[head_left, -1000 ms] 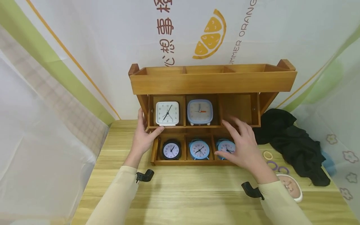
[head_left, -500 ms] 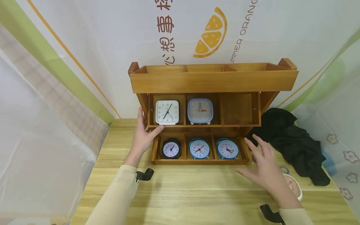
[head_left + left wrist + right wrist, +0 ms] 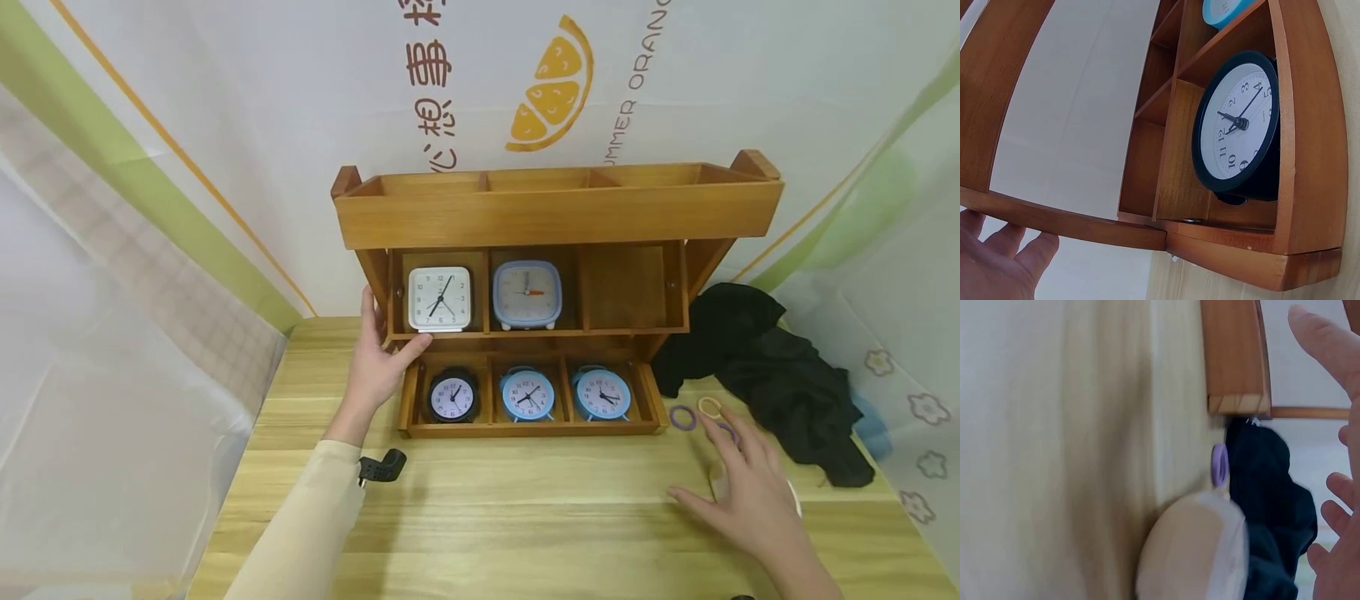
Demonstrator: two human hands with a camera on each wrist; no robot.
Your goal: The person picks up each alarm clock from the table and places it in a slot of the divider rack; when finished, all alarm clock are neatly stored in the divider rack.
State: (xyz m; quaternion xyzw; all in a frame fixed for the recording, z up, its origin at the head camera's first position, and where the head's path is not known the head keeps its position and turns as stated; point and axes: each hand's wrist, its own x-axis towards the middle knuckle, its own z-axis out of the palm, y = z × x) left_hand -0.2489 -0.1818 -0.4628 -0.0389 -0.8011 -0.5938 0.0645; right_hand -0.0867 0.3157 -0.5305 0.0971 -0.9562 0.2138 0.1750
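Observation:
A three-tier wooden shelf [image 3: 558, 217] stands on the table. My left hand [image 3: 373, 371] grips its left side, thumb at the middle tier's front edge and fingers around the side. The middle tier holds a white square clock [image 3: 439, 298] and a blue-framed clock [image 3: 527, 293]; its right compartment is bare. Below sit a black round clock [image 3: 452, 398] and two blue round clocks, one in the centre [image 3: 527, 395] and one at right [image 3: 602, 395]. My right hand [image 3: 750, 492] hovers, fingers spread, over a pale rounded object with a white rim [image 3: 1191, 550], mostly hidden by the hand in the head view.
Purple and yellow rings, including a purple ring [image 3: 683, 417] and a yellow ring [image 3: 709, 407], lie right of the shelf. A crumpled black cloth [image 3: 787, 392] lies beyond them. A printed white curtain [image 3: 300, 125] hangs behind the shelf.
My right hand has moved from in front of the shelf's right compartments down and right, over the pale rounded object. My left hand keeps its hold on the shelf.

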